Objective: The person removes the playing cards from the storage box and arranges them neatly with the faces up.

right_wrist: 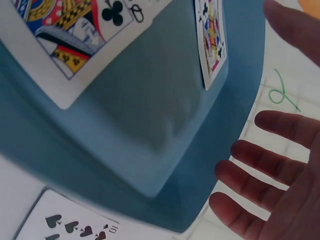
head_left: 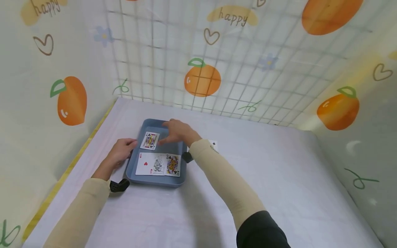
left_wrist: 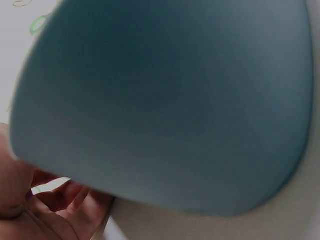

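Observation:
A blue-grey tray [head_left: 158, 180] lies on the table with playing cards in it. A king card [head_left: 150, 141] lies alone in its upper left part. Along the near side, an ace of hearts [head_left: 145, 164], a card with a grey figure [head_left: 158, 164] and a queen of clubs [head_left: 172, 165] form an overlapping row. My left hand [head_left: 120, 151] grips the tray's left rim with curled fingers. Above the tray's far right part, my right hand [head_left: 180, 133] is spread and holds nothing; its separated fingers [right_wrist: 245, 185] show in the right wrist view.
A ten of spades [right_wrist: 60, 220] lies on the table outside the tray, partly hidden by my right sleeve [head_left: 223, 175] in the head view. A white cloth [head_left: 263, 165] covers the table. Behind it stands a wire grid [head_left: 167, 62] with printed curtain around it.

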`<state>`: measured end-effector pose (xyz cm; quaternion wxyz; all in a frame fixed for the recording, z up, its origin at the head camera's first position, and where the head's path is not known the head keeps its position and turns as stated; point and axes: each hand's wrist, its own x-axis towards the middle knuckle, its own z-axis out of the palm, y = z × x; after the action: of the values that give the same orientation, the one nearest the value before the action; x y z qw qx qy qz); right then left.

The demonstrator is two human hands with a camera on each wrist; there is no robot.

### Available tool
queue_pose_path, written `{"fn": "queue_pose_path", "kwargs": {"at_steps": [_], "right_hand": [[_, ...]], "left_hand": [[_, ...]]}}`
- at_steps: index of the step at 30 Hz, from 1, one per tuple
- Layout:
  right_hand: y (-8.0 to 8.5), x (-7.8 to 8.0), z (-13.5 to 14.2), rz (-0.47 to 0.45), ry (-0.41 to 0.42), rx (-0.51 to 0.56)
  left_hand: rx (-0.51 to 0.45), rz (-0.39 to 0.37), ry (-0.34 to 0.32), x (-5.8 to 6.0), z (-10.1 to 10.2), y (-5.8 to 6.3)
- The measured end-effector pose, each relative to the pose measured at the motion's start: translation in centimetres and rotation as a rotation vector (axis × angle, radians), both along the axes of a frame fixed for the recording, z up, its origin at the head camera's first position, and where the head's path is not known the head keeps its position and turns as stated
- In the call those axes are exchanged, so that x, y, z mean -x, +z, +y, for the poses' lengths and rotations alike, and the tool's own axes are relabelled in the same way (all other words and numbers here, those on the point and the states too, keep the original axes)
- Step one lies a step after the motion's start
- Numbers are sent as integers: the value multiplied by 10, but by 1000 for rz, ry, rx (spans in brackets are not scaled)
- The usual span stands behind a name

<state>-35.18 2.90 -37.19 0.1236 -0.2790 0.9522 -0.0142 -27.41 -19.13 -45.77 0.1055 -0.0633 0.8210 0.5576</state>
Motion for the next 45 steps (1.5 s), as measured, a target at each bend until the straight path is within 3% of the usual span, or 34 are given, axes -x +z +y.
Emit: {"fn": "queue_pose_path", "kwargs": {"at_steps": [15, 45], "right_hand": [[-14, 6, -16, -7, 9, -4], [-34, 9, -49, -2, 13, -26]], "left_hand": [[-39, -13, 12, 5, -3, -3], [-31, 8, 10, 6, -7, -4]]}}
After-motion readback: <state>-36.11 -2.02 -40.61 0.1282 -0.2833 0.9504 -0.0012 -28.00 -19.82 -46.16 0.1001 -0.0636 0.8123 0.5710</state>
